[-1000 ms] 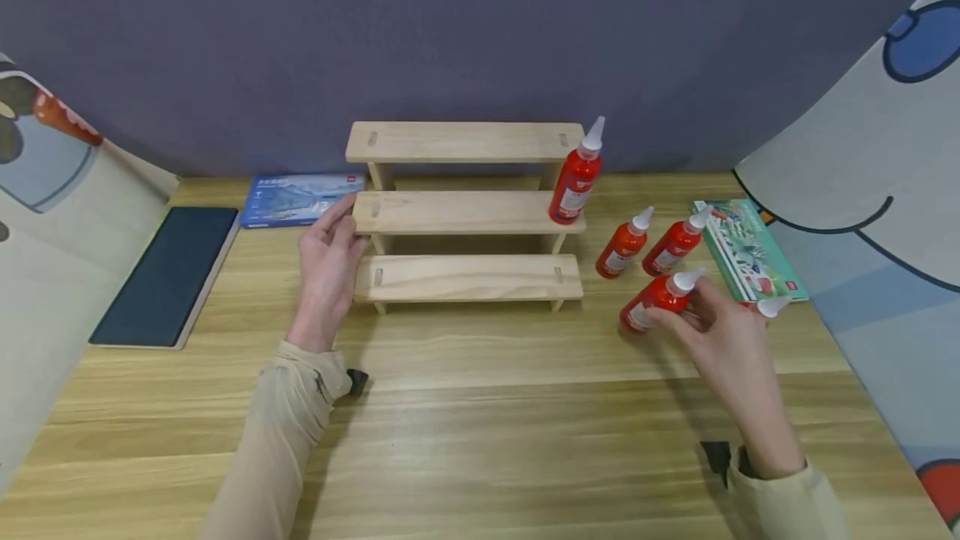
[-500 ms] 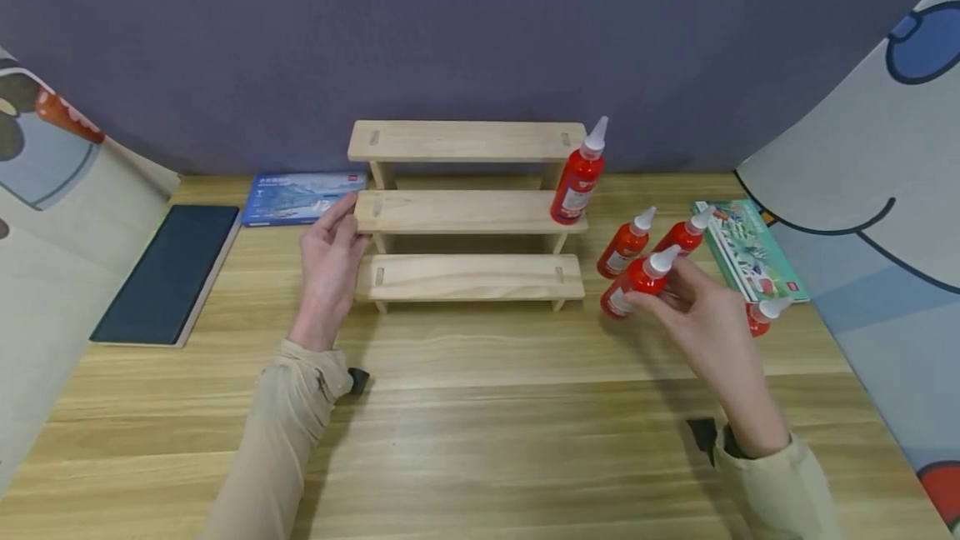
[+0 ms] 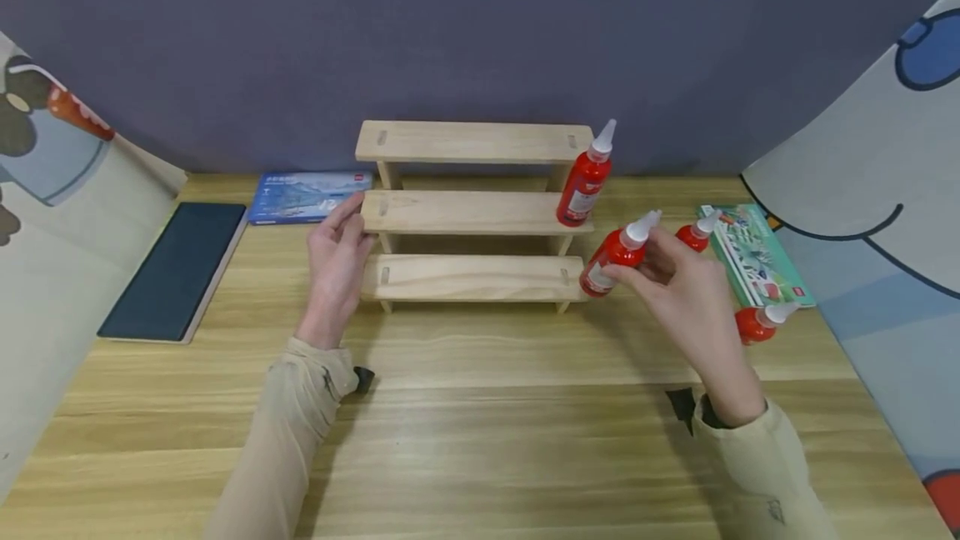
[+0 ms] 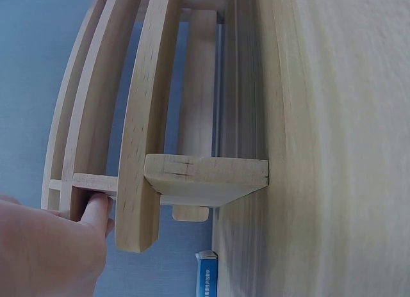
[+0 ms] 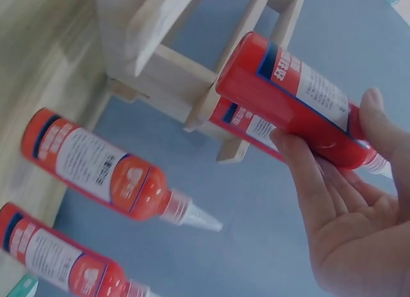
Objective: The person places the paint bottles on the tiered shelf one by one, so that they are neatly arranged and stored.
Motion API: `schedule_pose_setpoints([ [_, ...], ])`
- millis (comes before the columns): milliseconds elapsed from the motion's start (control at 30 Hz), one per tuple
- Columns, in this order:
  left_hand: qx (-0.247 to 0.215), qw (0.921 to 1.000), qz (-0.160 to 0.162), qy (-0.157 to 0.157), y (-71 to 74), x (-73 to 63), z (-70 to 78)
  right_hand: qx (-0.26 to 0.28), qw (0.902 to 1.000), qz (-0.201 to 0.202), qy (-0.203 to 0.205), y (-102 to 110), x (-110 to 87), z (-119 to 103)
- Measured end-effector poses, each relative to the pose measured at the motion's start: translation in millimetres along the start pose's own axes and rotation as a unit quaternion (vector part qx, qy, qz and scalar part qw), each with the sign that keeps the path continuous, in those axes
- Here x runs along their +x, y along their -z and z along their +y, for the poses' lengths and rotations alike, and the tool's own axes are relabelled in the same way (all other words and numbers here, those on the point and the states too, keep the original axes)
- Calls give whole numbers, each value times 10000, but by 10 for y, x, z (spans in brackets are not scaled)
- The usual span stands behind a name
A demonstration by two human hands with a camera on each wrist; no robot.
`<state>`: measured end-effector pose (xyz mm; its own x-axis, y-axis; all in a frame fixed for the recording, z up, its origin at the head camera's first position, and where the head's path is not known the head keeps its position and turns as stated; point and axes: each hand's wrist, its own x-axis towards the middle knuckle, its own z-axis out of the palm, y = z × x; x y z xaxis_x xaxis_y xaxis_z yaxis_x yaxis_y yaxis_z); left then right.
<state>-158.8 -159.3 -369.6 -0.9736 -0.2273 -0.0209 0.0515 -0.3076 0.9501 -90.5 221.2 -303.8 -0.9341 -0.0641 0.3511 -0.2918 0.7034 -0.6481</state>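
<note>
A three-tier wooden step shelf (image 3: 480,277) stands mid-table. My left hand (image 3: 337,269) grips the left end of its middle tier; in the left wrist view, fingertips (image 4: 97,210) curl in under that board. My right hand (image 3: 686,302) pinches a red squeeze bottle (image 3: 613,261) with a white pointed nozzle, thumb on one side and fingers on the other. Tilted, this bottle overlaps the right end of the bottom tier in the head view. A matching red bottle (image 3: 583,190) stands on the middle tier's right end.
Two more red bottles, one (image 3: 696,233) behind my right hand and one (image 3: 753,325) beside it, stand at right; another bottle (image 5: 96,162) shows in the right wrist view. A green book (image 3: 761,257) lies far right, a blue box (image 3: 307,197) and dark notebook (image 3: 176,269) left.
My right hand has carried the red bottle left and away from me, from over the table to the bottom tier's right end. My left hand keeps its grip on the shelf.
</note>
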Motion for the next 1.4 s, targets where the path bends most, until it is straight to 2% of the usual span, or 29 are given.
schedule_pose_setpoints([
  [267, 106, 9999, -61, -54, 12, 2, -8, 497, 9988, -52, 3, -121, 137, -154],
  [567, 8, 10000, -17, -31, 23, 0, -23, 829, 9963, -56, 214, -230, 276, -350],
  [867, 40, 10000, -54, -61, 28, 1, -28, 1353, 9898, 7, 441, -477, 531, -427],
  [1167, 42, 10000, -24, -77, 39, 9, -18, 1479, 9878, 155, 467, -710, 715, -540],
  [1400, 55, 9999, -41, -98, 30, 17, -27, 1364, 9888, 114, 596, -779, 815, -553],
])
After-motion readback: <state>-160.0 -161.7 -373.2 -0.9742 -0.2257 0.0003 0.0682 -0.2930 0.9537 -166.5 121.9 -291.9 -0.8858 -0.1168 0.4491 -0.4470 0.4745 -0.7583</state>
